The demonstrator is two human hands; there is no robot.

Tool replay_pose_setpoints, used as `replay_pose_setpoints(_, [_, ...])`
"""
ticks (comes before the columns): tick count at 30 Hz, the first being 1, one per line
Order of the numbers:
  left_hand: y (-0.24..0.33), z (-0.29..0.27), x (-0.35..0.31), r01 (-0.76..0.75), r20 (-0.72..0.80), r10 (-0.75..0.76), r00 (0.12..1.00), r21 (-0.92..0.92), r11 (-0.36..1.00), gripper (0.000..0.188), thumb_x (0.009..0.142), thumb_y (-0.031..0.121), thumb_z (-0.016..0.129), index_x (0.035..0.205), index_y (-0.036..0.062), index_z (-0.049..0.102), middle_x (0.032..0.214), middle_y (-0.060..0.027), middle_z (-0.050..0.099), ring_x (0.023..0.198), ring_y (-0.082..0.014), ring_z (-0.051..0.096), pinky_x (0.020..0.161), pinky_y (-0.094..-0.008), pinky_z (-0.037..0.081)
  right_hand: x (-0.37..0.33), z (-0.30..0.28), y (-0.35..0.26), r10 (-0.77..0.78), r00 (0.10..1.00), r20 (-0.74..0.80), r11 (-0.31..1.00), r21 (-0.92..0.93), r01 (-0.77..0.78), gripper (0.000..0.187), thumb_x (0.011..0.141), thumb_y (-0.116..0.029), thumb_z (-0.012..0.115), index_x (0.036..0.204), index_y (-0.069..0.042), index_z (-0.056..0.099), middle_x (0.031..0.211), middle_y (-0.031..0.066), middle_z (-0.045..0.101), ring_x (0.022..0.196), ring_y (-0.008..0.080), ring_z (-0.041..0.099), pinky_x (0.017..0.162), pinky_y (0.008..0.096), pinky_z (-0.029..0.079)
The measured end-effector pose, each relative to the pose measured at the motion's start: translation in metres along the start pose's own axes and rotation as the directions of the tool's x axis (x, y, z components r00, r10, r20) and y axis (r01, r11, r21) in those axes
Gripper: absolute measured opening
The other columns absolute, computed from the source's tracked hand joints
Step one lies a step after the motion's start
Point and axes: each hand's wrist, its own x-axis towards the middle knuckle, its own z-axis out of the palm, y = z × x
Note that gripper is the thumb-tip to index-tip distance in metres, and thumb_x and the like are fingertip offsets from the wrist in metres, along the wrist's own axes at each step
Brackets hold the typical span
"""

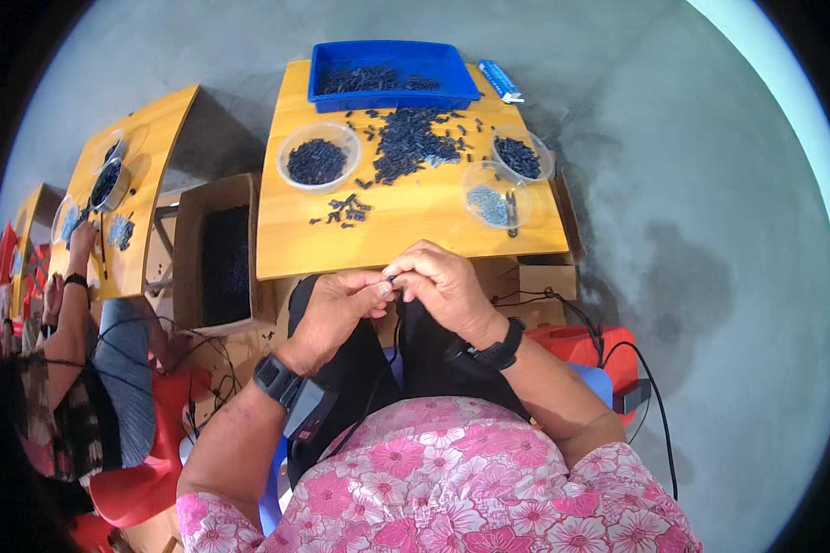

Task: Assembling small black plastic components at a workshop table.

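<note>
Above my lap, just off the near edge of the yellow table [415, 247], my left hand [337, 309] and my right hand [447, 288] meet fingertip to fingertip. Both are closed in a pinch around a small black part [393, 278], mostly hidden by the fingers. Nearest to the hands lies a small group of loose black parts [346, 210]. Behind it a larger pile of black parts [410, 143] spreads over the tabletop. A round clear tub [489, 170] at the right holds small silvery pieces, and a slim dark tool [512, 214] lies at its side.
A blue tray [461, 100] of black parts stands at the far edge, beside a blue-and-white box [500, 81]. Two more tubs of black parts flank the pile. Cables hang near a red stool [581, 355]. At left, a co-worker's arm [74, 304] reaches over another table.
</note>
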Motion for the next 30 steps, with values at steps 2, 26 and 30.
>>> replay_pose_setpoints(2, [0.001, -0.001, -0.002, 0.020, -0.049, -0.020, 0.999, -0.011, 1.000, 0.019, 0.091, 0.015, 0.063, 0.103, 0.0011, 0.069, 0.089, -0.0017, 0.066, 0.075, -0.0067, 0.058, 0.070, -0.0213, 0.049, 0.002, 0.005, -0.004, 0.012, 1.000, 0.020, 0.999, -0.033, -0.012, 0.008, 0.087, -0.001, 0.055, 0.092, -0.002, 0.061, 0.086, 0.0090, 0.056, 0.064, 0.0163, 0.060, 0.059, 0.0269, 0.049])
replay_pose_setpoints(26, [-0.015, -0.021, 0.011, 0.142, -0.115, -0.132, 0.985, 0.083, 0.986, 0.005, 0.086, 0.004, 0.064, 0.091, 0.0031, 0.063, 0.081, -0.0022, 0.065, 0.069, -0.0078, 0.059, 0.066, -0.0224, 0.050, 0.061, -0.135, 0.105, 0.184, 0.954, -0.237, 0.563, -0.770, -0.300, 0.012, 0.078, -0.013, 0.060, 0.081, -0.008, 0.071, 0.080, 0.0174, 0.066, 0.076, 0.0354, 0.064, 0.070, 0.0434, 0.050])
replay_pose_setpoints(30, [-0.014, -0.021, 0.012, 0.183, -0.142, -0.175, 0.974, 0.046, 0.982, 0.004, 0.086, 0.002, 0.065, 0.089, 0.0031, 0.065, 0.078, 0.0010, 0.063, 0.069, -0.0058, 0.057, 0.065, -0.0205, 0.049, 0.066, -0.137, 0.127, 0.305, 0.933, -0.192, 0.537, -0.774, -0.335, 0.012, 0.076, -0.013, 0.060, 0.080, -0.009, 0.071, 0.080, 0.0179, 0.066, 0.076, 0.0359, 0.064, 0.070, 0.0440, 0.051])
